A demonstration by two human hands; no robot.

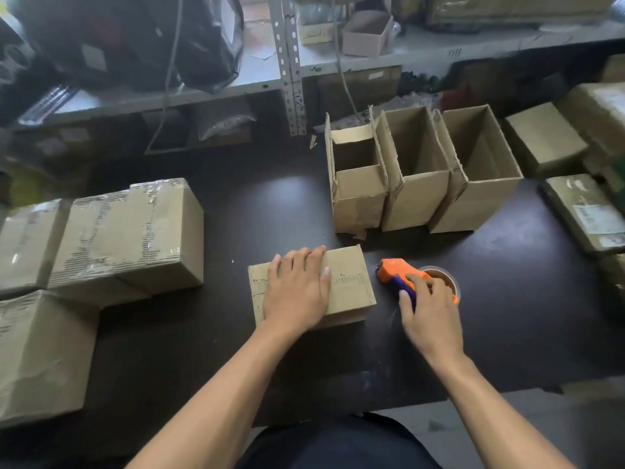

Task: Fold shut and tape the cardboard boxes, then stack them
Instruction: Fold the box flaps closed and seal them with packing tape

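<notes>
A small cardboard box (350, 286) with its flaps folded shut lies on the dark table (236, 231) in front of me. My left hand (297, 289) presses flat on its top, fingers straight. Just right of the box lies an orange and purple tape dispenser (397, 274) with a roll of tape. My right hand (427, 309) rests on it, fingers curling over its handle. Three open boxes (416, 198) stand side by side behind, their flaps up. Taped boxes (125, 238) sit stacked at the left.
More taped parcels (585, 211) lie along the table's right edge. A metal shelf (291, 72) with a black bag and small cartons runs behind the table. The table's front edge is close to my body.
</notes>
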